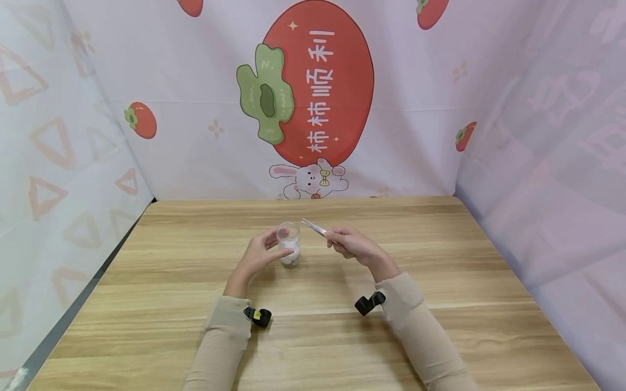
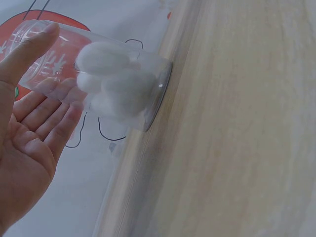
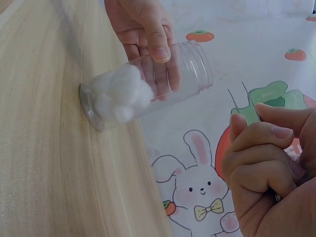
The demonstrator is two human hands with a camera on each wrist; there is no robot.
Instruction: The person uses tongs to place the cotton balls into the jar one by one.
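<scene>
A clear jar (image 1: 289,234) without a lid stands upright on the table, with several white cotton balls (image 2: 118,79) heaped in its lower half. My left hand (image 1: 258,254) holds it from the left, thumb on the near side and fingers round the far side. To the right of the jar, my right hand (image 1: 356,245) pinches a pair of metal tweezers (image 1: 314,227) between thumb and fingers. The two tips are apart, with nothing between them, and point up and left near the jar's mouth without touching it. In the right wrist view, the fingers hide the tweezers' lower part.
The wooden table (image 1: 313,336) extends around both hands. Behind it hangs a printed cloth (image 1: 415,136) with persimmons and a rabbit, and similar cloth closes off both sides. Each wrist bears a dark strapped device (image 1: 370,302).
</scene>
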